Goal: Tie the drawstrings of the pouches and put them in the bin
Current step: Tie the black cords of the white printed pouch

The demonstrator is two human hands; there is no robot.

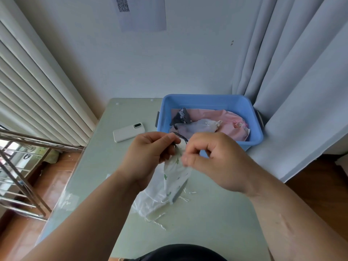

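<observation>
A white pouch with green print (pixel 176 178) hangs above the table, held at its gathered neck by both hands. My left hand (pixel 150 153) pinches its dark drawstring (pixel 180 137) on the left side. My right hand (pixel 212 159) pinches the string and neck from the right, fingers curled. Below them a sheer white pouch (pixel 150 198) lies flat on the table with its white cords (pixel 156 221) loose. The blue bin (pixel 165 112) stands at the back right and holds a pink pouch (pixel 235 121), a sheer white pouch (pixel 199 126) and a dark patterned pouch (pixel 181 115).
A white phone (pixel 129 132) lies on the pale green table (pixel 120 166), left of the bin. A crumpled clear plastic bag (pixel 68 200) hangs at the table's left edge. A metal rack (pixel 22 166) stands at the left; curtains (pixel 293 72) hang behind the bin at the right.
</observation>
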